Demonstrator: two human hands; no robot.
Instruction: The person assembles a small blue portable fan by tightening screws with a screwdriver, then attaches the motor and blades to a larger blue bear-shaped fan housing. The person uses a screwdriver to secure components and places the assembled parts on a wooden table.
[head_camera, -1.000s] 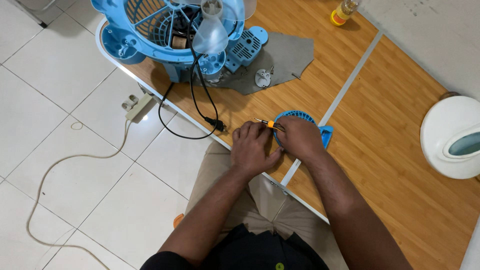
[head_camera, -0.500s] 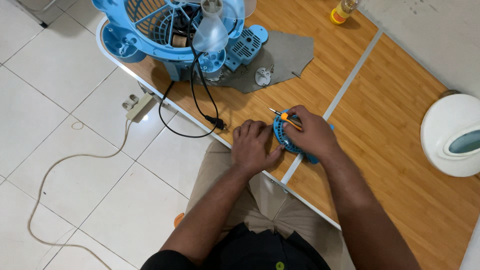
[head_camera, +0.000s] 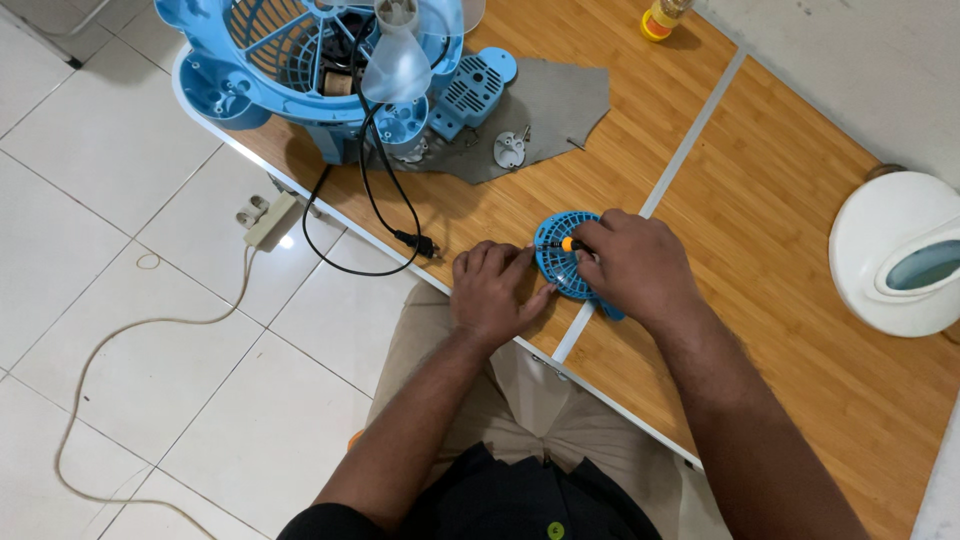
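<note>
Your wooden bench (head_camera: 800, 330) carries a big blue fan body (head_camera: 320, 60) well beyond your grips, on a grey cloth (head_camera: 560, 100). Under your right hand (head_camera: 640, 265) lies the small blue grille (head_camera: 560, 255), tilted against it; that grip pinches an orange screwdriver (head_camera: 565, 243). Your left hand (head_camera: 490, 290), fingers curled, presses the grille's near edge.

Two hands (head_camera: 490, 290), one round blue grille (head_camera: 560, 262), one screwdriver (head_camera: 560, 244) (tip perhaps hidden), one bottle (head_camera: 661, 18).
</note>
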